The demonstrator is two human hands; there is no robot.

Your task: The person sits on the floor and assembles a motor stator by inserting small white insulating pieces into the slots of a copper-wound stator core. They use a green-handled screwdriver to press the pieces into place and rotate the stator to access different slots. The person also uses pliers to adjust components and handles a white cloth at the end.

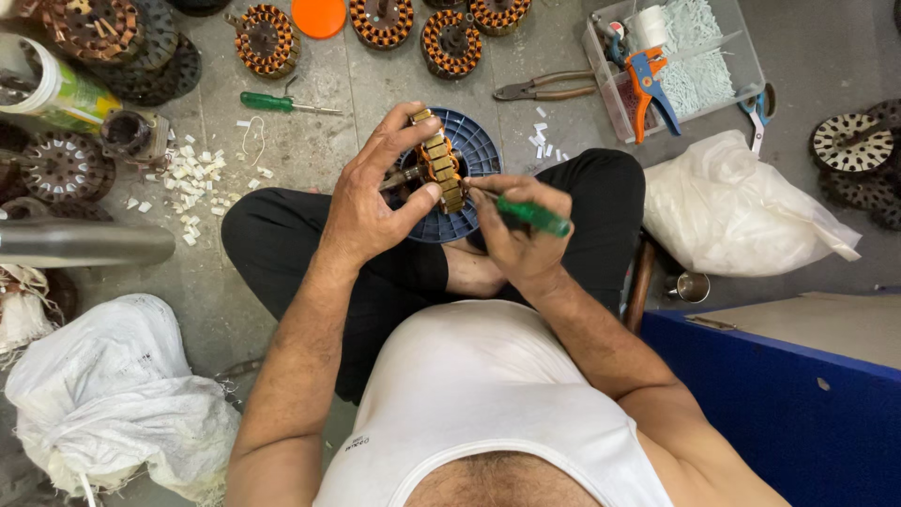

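My left hand (375, 192) grips a round motor stator (439, 161) wound with copper wire, held on edge over a blue plastic disc (479, 150) that rests on my crossed legs. My right hand (516, 230) holds a green-handled screwdriver (533, 216); its tip touches the stator's side. Both hands meet at the stator above my lap.
Several wound stators (267, 39) and an orange lid (319, 16) lie at the top. A second green screwdriver (272, 101), white scraps (192, 178), pliers (540, 89), a clear box (741, 42) with tools, white bags (737, 211) (113, 394) and a blue cabinet (788, 404) surround me.
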